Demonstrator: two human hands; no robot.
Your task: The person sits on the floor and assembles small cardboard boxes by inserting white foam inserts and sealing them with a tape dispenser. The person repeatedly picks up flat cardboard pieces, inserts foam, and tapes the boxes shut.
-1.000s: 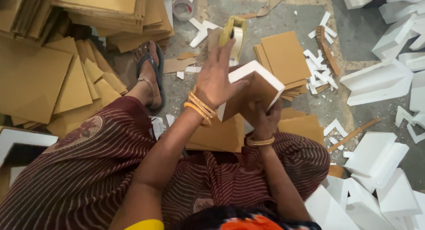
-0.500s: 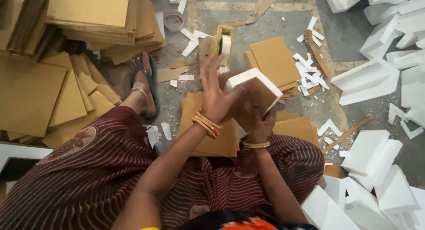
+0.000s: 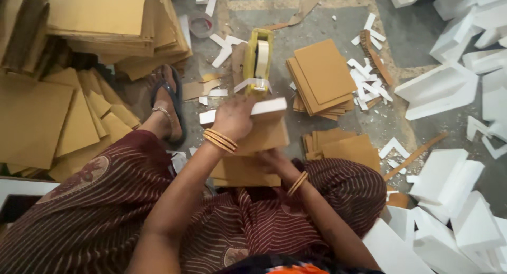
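A half-made box of brown cardboard with white foam edging [image 3: 264, 129] is held over the lap, the left hand [image 3: 232, 118] clenched on its top and the right hand [image 3: 272, 159] gripping beneath, while the yellow tape dispenser [image 3: 259, 60] stands unused on the floor [image 3: 327, 20] beyond, so taping is judged outstanding.

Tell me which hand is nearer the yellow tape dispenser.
Left. The left hand is just below the yellow tape dispenser, on top of the box. The right hand is lower, under the box, farther from it.
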